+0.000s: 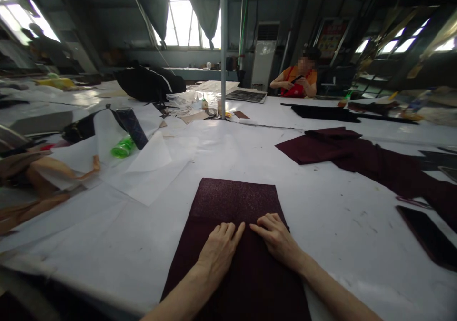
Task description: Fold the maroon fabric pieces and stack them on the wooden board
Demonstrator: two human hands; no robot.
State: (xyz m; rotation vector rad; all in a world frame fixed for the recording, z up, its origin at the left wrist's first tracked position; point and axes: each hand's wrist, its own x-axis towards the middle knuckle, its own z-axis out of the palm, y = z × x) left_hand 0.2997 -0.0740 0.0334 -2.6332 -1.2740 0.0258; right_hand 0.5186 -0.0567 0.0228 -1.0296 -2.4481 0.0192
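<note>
A dark maroon piece of fabric (232,202) lies flat on the white table (332,216) right in front of me. My left hand (218,250) rests palm down on the fabric, fingers stretched out and close together. My right hand (276,237) lies flat beside it, fingers pointing toward the left hand, its fingertips almost touching the left hand's. Neither hand holds anything.
More maroon fabric (357,156) is spread at the right, with a dark phone-like slab (428,237) near it. White paper sheets (153,161), a green bottle (122,147) and brown scraps (43,178) lie at the left. A person (296,80) sits at the far side.
</note>
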